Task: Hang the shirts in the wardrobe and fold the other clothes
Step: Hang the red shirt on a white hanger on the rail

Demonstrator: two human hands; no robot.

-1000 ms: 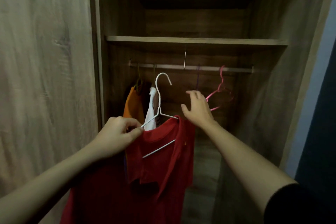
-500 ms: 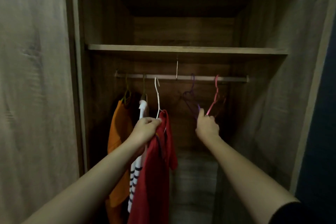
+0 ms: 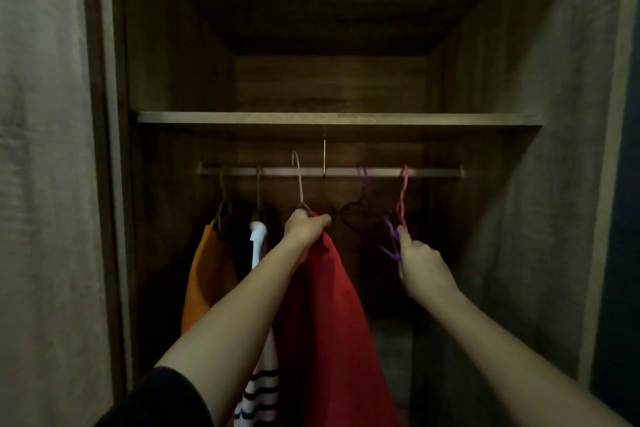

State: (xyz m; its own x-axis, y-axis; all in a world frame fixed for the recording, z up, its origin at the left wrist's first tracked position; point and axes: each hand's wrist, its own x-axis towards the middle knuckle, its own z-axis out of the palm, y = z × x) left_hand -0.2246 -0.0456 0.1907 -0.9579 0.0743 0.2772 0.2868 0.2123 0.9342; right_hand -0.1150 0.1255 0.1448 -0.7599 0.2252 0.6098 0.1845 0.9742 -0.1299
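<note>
A red shirt (image 3: 329, 315) hangs on a white wire hanger (image 3: 298, 180) whose hook is over the metal rail (image 3: 346, 172) of the wardrobe. My left hand (image 3: 304, 227) grips the hanger's neck together with the shirt's collar. To the right, my right hand (image 3: 420, 267) has its fingers curled, and its raised fingertip touches the empty purple hanger (image 3: 389, 239) beside a pink hanger (image 3: 403, 194). Left of the red shirt hang a white striped shirt (image 3: 258, 288) and an orange shirt (image 3: 207, 274).
A wooden shelf (image 3: 339, 118) runs just above the rail. The wardrobe's side walls close in on the left (image 3: 162, 218) and right (image 3: 502, 218). A closed wooden door panel (image 3: 45, 184) stands at the far left. The wardrobe's inside is dim.
The red shirt on its hanger went from in front of the wardrobe up onto the rail. My right hand moved right to the purple and pink hangers.
</note>
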